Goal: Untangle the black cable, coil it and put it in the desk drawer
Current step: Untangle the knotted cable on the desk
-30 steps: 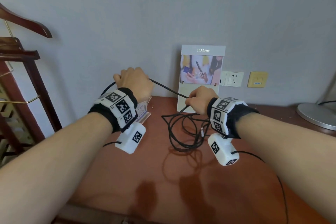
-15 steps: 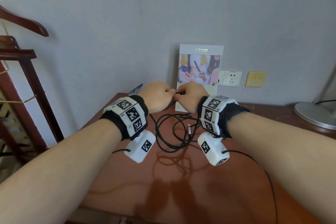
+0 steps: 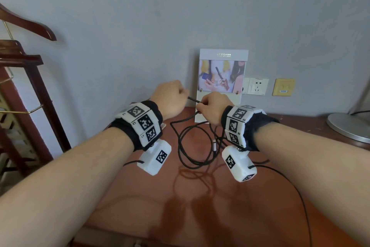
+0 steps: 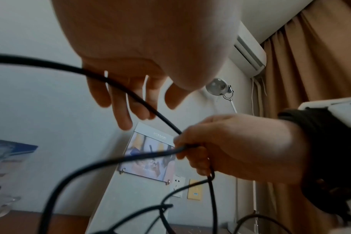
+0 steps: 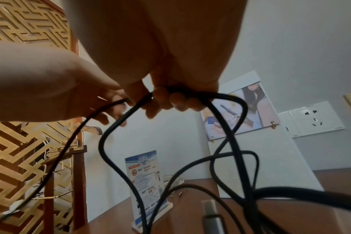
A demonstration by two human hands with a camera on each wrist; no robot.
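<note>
Head view: your right hand is raised in front of the leaflet stand at the wall, with your left hand just to its left.
Cable: the black cable hangs from your right hand in loose loops down to the table; a short stretch runs tight between your two hands.
Right fingers: in the right wrist view the fingers are curled round several gathered strands.
Left fingers: in the left wrist view the fingers hang nearly straight and apart, the cable lying across them; you have no firm grip there.
Progress: coiling looks under way, judging by the gathered strands; the loops below are uneven and cross each other.
Left to do: finish the coil and stow it; no drawer is in view.
Since half a second ago: your hands were touching in front of the stand; now they have drawn apart, baring that short stretch.
</note>
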